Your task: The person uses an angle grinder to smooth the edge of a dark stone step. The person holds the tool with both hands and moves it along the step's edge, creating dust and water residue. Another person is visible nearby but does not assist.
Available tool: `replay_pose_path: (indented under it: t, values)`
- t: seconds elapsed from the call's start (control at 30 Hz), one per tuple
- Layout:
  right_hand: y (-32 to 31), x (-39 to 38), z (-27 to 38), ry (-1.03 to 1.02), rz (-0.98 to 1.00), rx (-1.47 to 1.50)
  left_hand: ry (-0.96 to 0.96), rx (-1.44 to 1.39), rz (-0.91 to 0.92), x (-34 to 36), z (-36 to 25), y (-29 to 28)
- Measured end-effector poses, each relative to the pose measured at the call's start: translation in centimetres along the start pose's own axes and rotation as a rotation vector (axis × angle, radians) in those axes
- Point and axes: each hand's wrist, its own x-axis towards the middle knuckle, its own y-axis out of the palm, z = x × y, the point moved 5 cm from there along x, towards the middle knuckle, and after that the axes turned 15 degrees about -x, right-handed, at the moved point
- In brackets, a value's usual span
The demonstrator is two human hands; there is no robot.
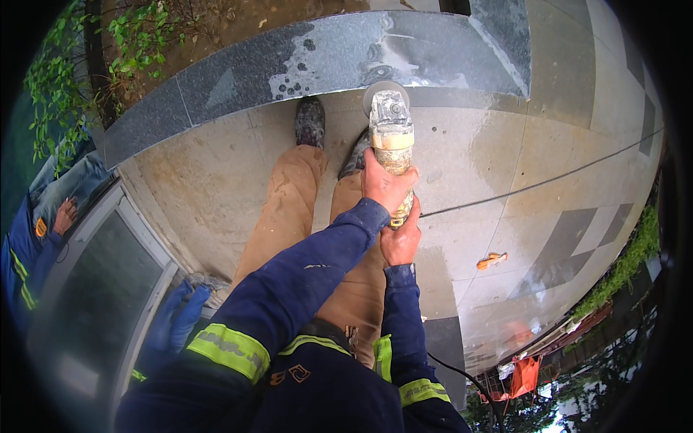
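Note:
An angle grinder (392, 139), caked in pale dust, points away from me in both my hands. My left hand (388, 180) wraps round the middle of its body, and my right hand (402, 238) grips the rear end, where the cord leaves. At the far end its round disc (375, 92) meets the front edge of a dark grey stone ledge (238, 83); whether it spins I cannot tell. Wet and whitish patches cover the ledge's top around the disc.
A black cord (538, 189) runs right across the paving (462, 169). An orange-and-white object (492, 260) lies there. A glass panel (101, 289) in a pale frame stands left, with another person's hand (65, 215) beyond it. Leafy plants (144, 36) grow behind the ledge.

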Motion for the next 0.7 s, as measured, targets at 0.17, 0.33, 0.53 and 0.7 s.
replay_pose_path:
  t: [0.17,0.33,0.53,0.7]
  values:
    - [0.2,-0.5,0.5,0.011,0.028,0.016,-0.025,0.001,-0.013,-0.2,0.3,-0.9]
    - [0.6,-0.7,0.8,-0.014,0.003,-0.009,0.021,0.007,-0.014,0.1,0.0,-1.2]
    - [0.8,-1.2,1.3,-0.045,-0.007,0.019,-0.036,0.007,-0.023,-0.4,-0.2,-2.1]
    - [0.7,-1.0,1.8,-0.031,0.001,-0.017,0.005,0.007,-0.016,0.2,-0.3,-2.0]
